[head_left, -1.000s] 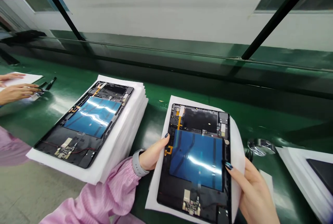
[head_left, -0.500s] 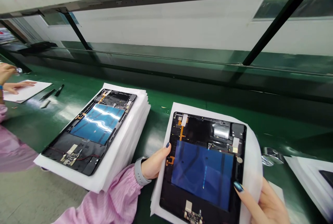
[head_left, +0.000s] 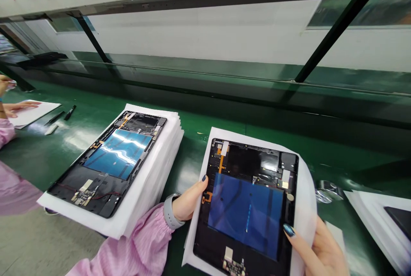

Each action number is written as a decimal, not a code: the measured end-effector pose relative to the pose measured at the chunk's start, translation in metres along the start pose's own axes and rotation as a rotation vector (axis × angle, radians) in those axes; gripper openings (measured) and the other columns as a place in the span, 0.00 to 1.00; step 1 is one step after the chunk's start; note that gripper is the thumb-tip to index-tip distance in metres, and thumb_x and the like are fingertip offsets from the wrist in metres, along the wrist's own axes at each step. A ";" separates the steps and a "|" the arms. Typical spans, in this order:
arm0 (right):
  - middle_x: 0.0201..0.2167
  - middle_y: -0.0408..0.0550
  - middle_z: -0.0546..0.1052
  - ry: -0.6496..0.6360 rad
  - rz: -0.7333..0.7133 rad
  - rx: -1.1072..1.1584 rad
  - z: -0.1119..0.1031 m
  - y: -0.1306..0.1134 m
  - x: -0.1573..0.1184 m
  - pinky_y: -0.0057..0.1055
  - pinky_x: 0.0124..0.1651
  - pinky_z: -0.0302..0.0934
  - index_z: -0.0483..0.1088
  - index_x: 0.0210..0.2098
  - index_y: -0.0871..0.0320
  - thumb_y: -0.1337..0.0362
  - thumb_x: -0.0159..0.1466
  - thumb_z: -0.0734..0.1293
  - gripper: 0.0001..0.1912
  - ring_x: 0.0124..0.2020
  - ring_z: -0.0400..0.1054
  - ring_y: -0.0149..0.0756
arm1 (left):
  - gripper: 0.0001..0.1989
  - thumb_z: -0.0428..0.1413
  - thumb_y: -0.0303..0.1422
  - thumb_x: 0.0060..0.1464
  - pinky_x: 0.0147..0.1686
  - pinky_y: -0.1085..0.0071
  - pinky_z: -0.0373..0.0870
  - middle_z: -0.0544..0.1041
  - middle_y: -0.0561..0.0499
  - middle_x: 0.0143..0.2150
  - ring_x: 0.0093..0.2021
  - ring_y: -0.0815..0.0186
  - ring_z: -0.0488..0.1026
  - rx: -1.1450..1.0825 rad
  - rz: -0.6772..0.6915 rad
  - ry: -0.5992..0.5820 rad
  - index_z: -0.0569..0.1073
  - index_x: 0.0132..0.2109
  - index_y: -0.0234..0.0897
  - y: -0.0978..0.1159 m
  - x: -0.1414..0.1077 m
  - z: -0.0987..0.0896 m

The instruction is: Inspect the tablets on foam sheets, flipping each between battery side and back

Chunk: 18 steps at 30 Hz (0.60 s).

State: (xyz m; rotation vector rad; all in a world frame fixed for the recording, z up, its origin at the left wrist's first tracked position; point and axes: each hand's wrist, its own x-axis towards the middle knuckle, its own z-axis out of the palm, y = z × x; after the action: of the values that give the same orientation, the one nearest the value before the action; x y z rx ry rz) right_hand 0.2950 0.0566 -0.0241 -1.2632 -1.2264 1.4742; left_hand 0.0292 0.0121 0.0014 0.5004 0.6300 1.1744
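Note:
An opened tablet (head_left: 205, 235) with its insides bare, a blue battery (head_left: 245, 212) at its middle, lies on a white foam sheet (head_left: 305, 186). My left hand (head_left: 189, 201) grips the left edge, thumb on top and fingers hidden beneath. At the right edge my right hand (head_left: 324, 250) is closed round sheet and tablet, its thumb pressing on the frame beside the battery. To the left, a second opened tablet (head_left: 118, 152) rests on top of a thick stack of white foam sheets (head_left: 157, 177).
A roll of clear tape (head_left: 328, 191) stands right of my tablet. Further right are more white sheets (head_left: 375, 212) with a dark device (head_left: 400, 220). At the far left, a co-worker's hand (head_left: 21, 107) lies on white sheets, near tweezers (head_left: 54, 118) and a black pen-like tool (head_left: 69, 112). A shelf (head_left: 224, 0) runs overhead.
The whole view has shifted slightly, so things appear a little further left. Both hands keep the same grip on the tablet. The co-worker's raised hand has moved partly out of view.

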 end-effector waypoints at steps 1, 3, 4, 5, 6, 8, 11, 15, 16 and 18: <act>0.47 0.51 0.80 -0.013 0.016 0.024 0.000 -0.001 0.000 0.35 0.44 0.73 0.75 0.51 0.52 0.53 0.55 0.75 0.25 0.48 0.74 0.56 | 0.34 0.58 0.56 0.51 0.67 0.57 0.54 0.78 0.42 0.55 0.65 0.50 0.63 0.001 0.002 0.004 0.74 0.57 0.37 0.000 0.000 0.000; 0.46 0.51 0.81 -0.035 0.043 0.059 0.002 -0.003 0.001 0.37 0.44 0.73 0.75 0.52 0.51 0.53 0.55 0.75 0.26 0.46 0.75 0.56 | 0.33 0.59 0.55 0.51 0.67 0.58 0.53 0.78 0.43 0.55 0.66 0.51 0.63 0.004 0.009 0.029 0.76 0.55 0.36 0.001 0.000 0.001; 0.47 0.51 0.80 -0.038 0.044 0.065 0.004 -0.004 0.001 0.38 0.45 0.73 0.74 0.52 0.51 0.53 0.56 0.75 0.26 0.47 0.74 0.56 | 0.32 0.59 0.55 0.51 0.67 0.58 0.53 0.78 0.43 0.55 0.66 0.51 0.62 0.005 0.014 0.045 0.76 0.54 0.36 0.001 0.000 0.001; 0.48 0.51 0.80 -0.040 0.039 0.067 0.006 -0.006 0.002 0.39 0.47 0.72 0.74 0.52 0.51 0.53 0.56 0.75 0.26 0.49 0.73 0.56 | 0.31 0.59 0.54 0.51 0.67 0.59 0.53 0.78 0.43 0.55 0.66 0.51 0.62 0.004 0.020 0.057 0.77 0.53 0.36 0.002 0.000 0.001; 0.49 0.51 0.79 -0.043 0.033 0.070 0.008 -0.007 0.003 0.40 0.48 0.71 0.74 0.53 0.51 0.53 0.56 0.75 0.26 0.50 0.73 0.57 | 0.30 0.59 0.53 0.52 0.67 0.59 0.53 0.78 0.43 0.55 0.66 0.51 0.62 -0.001 0.025 0.063 0.77 0.53 0.36 0.002 0.000 0.000; 0.50 0.53 0.79 -0.054 0.026 0.089 0.011 -0.009 0.005 0.41 0.48 0.71 0.73 0.53 0.51 0.53 0.55 0.75 0.27 0.50 0.72 0.58 | 0.29 0.59 0.52 0.53 0.67 0.58 0.54 0.78 0.42 0.55 0.66 0.51 0.63 -0.027 0.030 0.060 0.77 0.53 0.35 0.002 0.000 0.000; 0.52 0.53 0.77 -0.062 0.039 0.128 0.012 -0.008 0.007 0.42 0.48 0.71 0.72 0.55 0.50 0.54 0.54 0.76 0.29 0.52 0.71 0.59 | 0.29 0.59 0.52 0.53 0.67 0.57 0.54 0.77 0.42 0.56 0.65 0.50 0.63 -0.064 0.011 0.062 0.76 0.54 0.34 0.001 0.001 -0.002; 0.54 0.49 0.76 -0.015 0.058 0.120 0.009 -0.004 0.007 0.37 0.49 0.69 0.72 0.54 0.49 0.53 0.54 0.76 0.29 0.55 0.68 0.56 | 0.29 0.60 0.52 0.51 0.67 0.57 0.53 0.78 0.44 0.55 0.65 0.51 0.63 -0.052 -0.015 0.084 0.77 0.53 0.36 0.000 0.001 -0.002; 0.53 0.49 0.76 -0.009 0.067 0.112 0.008 -0.003 0.007 0.37 0.49 0.69 0.72 0.54 0.49 0.53 0.54 0.75 0.28 0.55 0.69 0.56 | 0.29 0.61 0.52 0.51 0.67 0.57 0.54 0.78 0.44 0.55 0.65 0.51 0.64 -0.049 -0.017 0.089 0.78 0.52 0.36 0.000 0.001 -0.001; 0.52 0.50 0.77 -0.008 0.084 0.103 0.009 -0.004 0.005 0.38 0.49 0.70 0.72 0.54 0.50 0.53 0.54 0.75 0.28 0.54 0.69 0.57 | 0.28 0.61 0.51 0.52 0.66 0.56 0.55 0.79 0.43 0.53 0.64 0.50 0.66 -0.043 -0.015 0.096 0.78 0.52 0.35 0.001 0.001 -0.001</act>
State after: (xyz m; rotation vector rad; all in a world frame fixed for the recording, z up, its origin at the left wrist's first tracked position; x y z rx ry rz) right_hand 0.2857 0.0608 -0.0212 -1.2542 -1.0995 1.5838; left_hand 0.0284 0.0129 0.0010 0.4040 0.6884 1.2007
